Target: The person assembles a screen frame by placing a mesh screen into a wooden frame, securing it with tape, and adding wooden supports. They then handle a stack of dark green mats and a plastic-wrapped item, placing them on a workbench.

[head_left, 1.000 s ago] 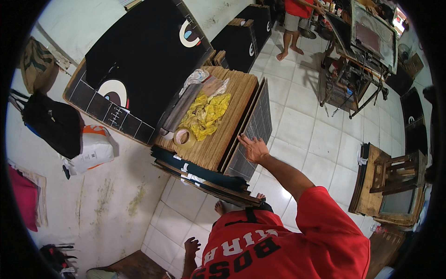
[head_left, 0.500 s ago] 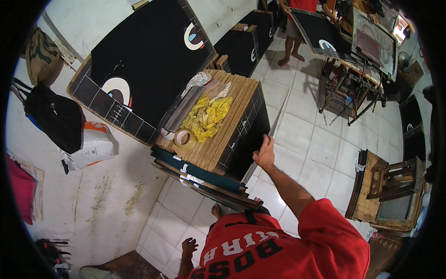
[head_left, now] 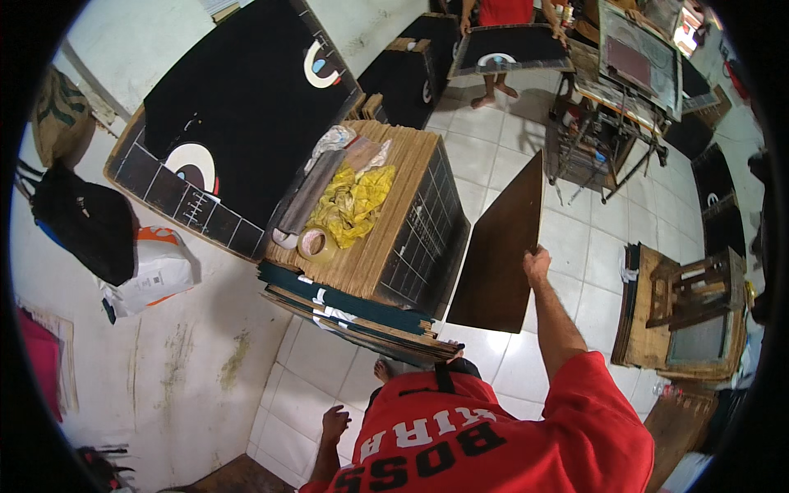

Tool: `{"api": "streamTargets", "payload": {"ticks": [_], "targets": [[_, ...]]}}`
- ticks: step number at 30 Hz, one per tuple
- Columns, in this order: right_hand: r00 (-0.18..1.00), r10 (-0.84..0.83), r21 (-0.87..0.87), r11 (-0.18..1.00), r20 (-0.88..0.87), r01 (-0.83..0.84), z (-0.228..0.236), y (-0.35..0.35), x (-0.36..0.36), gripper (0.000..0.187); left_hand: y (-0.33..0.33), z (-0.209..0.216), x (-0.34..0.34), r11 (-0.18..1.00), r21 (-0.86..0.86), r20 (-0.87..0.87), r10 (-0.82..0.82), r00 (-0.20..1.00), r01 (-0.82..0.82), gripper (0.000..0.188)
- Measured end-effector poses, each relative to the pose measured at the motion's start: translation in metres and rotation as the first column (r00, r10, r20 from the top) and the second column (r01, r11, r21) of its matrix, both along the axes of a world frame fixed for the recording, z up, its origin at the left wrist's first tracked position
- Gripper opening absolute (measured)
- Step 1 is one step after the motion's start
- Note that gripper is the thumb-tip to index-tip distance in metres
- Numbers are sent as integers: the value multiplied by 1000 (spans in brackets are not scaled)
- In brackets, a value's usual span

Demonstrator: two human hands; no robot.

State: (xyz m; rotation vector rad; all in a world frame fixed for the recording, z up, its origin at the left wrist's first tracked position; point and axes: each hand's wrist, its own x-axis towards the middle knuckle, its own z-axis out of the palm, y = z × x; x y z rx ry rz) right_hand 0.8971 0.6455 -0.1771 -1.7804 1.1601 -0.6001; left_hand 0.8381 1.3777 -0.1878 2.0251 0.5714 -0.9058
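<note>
My right hand (head_left: pixel 537 264) grips the right edge of a thin brown board (head_left: pixel 499 251), which stands tilted to the right of the stack. That stack of boards (head_left: pixel 386 283) rises in front of me, edges upward, with a white grid drawn on the dark face of its right side. My left hand (head_left: pixel 335 421) hangs low beside my body, fingers apart and nothing in them. On top of the stack lie a crumpled yellow cloth (head_left: pixel 352 205), a roll of clear tape (head_left: pixel 316 244) and a grey roll (head_left: pixel 314 193).
A large black panel with printed eyes (head_left: pixel 230 107) leans on the wall at left. Far off, a co-worker (head_left: pixel 505 12) holds a similar black panel (head_left: pixel 514 49) beside a printing table (head_left: pixel 616 107). Wooden frames (head_left: pixel 690 312) lean at right. A black bag (head_left: pixel 86 238) hangs at left.
My right hand has moved right and drawn the brown board away from the stack's side. The co-worker's panel has shifted left and now lies flatter. My left hand stays low.
</note>
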Motion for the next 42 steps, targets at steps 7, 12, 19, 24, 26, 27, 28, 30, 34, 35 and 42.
{"api": "streamTargets", "payload": {"ticks": [7, 12, 19, 24, 26, 27, 28, 30, 34, 35, 42], "targets": [[995, -80, -151, 985, 65, 89, 104, 62, -113, 27, -75, 38, 111, 737, -146, 55, -660, 749, 660, 22], [980, -169, -218, 957, 108, 189, 215, 191, -199, 29, -162, 131, 160, 357, -556, 344, -723, 599, 751, 22], [822, -405, -287, 797, 399, 532, 374, 445, -340, 28, -246, 170, 112, 162, -848, 141, -849, 510, 505, 36], [526, -577, -271, 471, 625, 839, 420, 636, -434, 33, -284, 165, 40, 531, -829, -359, -746, 561, 177, 93], [363, -702, -201, 306, 613, 931, 398, 699, -473, 30, -282, 172, 15, 591, -807, -495, -667, 557, -9, 93], [223, -716, -109, 202, 661, 973, 375, 725, -488, 27, -278, 176, 3, 492, -866, -476, -756, 449, -91, 90], [37, -794, -89, -22, 606, 996, 345, 748, -500, 25, -269, 178, -9, 397, -917, -363, -805, 469, -29, 88], [-269, -828, -70, -346, 491, 936, 282, 794, -518, 33, -250, 182, -30, 339, -941, -313, -878, 362, 8, 80], [-606, -731, -5, -639, 314, 769, 177, 881, -550, 51, -208, 152, -81, 450, -888, -398, -855, 331, 96, 79], [-656, -733, 4, -666, 180, 746, 157, 906, -560, 52, -197, 139, -93, 434, -889, -375, -874, 309, 148, 81], [-685, -716, 28, -694, -134, 719, 87, 1022, -666, 55, -123, 61, -201, 438, -855, -413, -899, 144, 278, 85]]}}
